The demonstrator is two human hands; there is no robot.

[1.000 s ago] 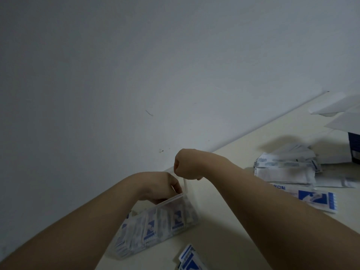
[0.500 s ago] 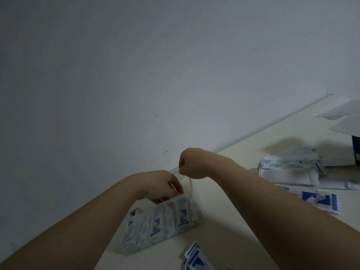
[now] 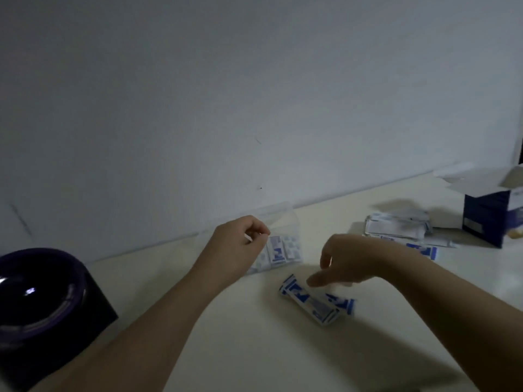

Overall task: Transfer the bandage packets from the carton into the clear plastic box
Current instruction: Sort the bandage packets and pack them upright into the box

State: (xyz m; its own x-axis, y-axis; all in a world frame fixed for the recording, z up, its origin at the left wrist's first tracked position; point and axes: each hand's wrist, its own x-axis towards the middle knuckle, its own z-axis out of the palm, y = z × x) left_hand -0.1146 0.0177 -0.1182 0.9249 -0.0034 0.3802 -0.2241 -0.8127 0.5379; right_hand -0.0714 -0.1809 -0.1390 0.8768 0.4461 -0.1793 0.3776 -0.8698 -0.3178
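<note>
On the worktop (image 3: 254, 349), two hands work beside the clear plastic box (image 3: 283, 222).
The left hand (image 3: 240, 244) is curled at the box, grip unclear; the right hand (image 3: 351, 258) hangs with loose fingers (image 3: 317, 280) above stray bandage packets (image 3: 311, 302).

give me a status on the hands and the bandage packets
Left hand curled by clear plastic box, pinching thin white sliver. Right hand open above loose blue-and-white bandage packets on cream table. Nothing between them.

Clear plastic box (image 3: 283, 220), right hand (image 3: 349, 260) over packets (image 3: 311, 302)
</note>
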